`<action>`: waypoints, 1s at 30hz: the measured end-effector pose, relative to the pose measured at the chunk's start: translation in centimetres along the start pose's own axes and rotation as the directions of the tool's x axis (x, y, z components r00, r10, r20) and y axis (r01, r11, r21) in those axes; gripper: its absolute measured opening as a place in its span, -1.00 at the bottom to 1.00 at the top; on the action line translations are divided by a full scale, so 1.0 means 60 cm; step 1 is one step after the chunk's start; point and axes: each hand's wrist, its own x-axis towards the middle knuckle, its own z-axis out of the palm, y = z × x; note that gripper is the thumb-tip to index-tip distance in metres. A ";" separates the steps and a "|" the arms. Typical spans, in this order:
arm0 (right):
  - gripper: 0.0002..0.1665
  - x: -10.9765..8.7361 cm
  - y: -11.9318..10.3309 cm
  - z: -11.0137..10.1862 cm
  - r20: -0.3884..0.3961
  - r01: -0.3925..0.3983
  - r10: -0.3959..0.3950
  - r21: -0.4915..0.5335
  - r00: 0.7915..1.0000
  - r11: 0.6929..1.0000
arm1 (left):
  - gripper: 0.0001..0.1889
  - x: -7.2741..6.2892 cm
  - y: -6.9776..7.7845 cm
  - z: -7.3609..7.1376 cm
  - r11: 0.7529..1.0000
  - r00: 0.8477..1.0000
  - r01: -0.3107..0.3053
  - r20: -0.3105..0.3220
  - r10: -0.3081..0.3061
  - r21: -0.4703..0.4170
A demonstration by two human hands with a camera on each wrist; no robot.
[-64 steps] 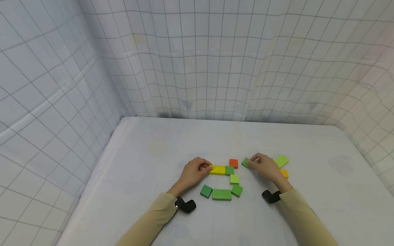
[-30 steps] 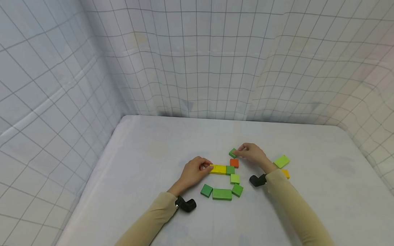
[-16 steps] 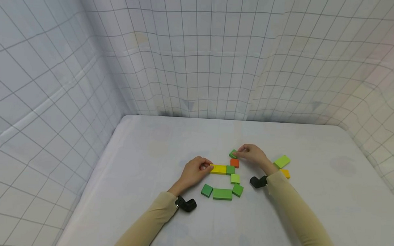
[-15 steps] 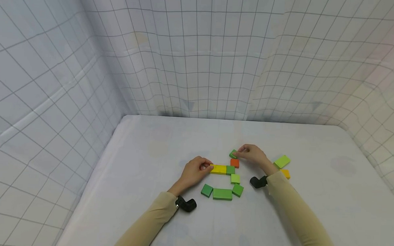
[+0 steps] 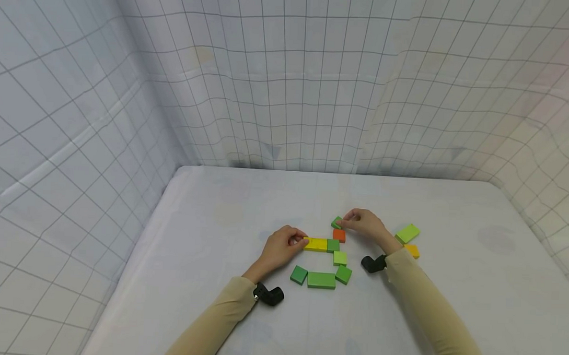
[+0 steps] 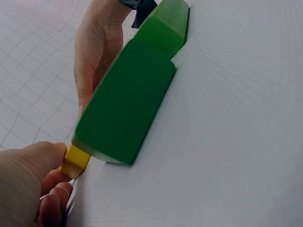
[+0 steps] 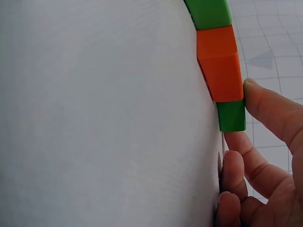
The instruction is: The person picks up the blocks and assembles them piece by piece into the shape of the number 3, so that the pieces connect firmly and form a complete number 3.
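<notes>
While hands (image 5: 280, 247) (image 5: 366, 223) pinch, yellow block (image 5: 316, 245), green block (image 5: 336, 221)

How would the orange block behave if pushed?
The orange block looks stiff, with straight edges and flat faces. It would probably slide rather than roll, lying flat. Pushed forward, it might nudge the green block just beyond, in the right hand.

Looks orange on the small block (image 5: 339, 236), green on the tile (image 5: 336, 221) just behind it, yellow on the bar (image 5: 317, 244) to its near left, white with dark gridlines on the curtain (image 5: 311, 84) well behind it.
</notes>
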 end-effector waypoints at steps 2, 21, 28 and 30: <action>-0.49 0.000 0.000 0.000 -0.003 -0.001 0.001 -0.002 1.000 1.000 | -0.80 0.000 0.000 0.000 1.000 1.000 -0.001 -0.001 0.001 0.002; -0.46 -0.013 0.009 -0.019 0.055 0.053 -0.052 -0.006 0.997 0.999 | -0.80 -0.001 0.004 -0.002 1.000 1.000 -0.005 -0.001 0.005 -0.007; -0.59 -0.032 0.037 -0.083 -0.038 0.183 -0.184 -0.024 0.982 0.983 | -0.80 -0.001 0.003 -0.001 1.000 1.000 -0.014 -0.003 0.014 -0.011; -0.61 -0.039 0.050 -0.108 -0.061 0.192 -0.193 -0.026 0.979 0.981 | -0.79 -0.001 0.003 -0.001 1.000 1.000 -0.023 -0.008 0.023 -0.014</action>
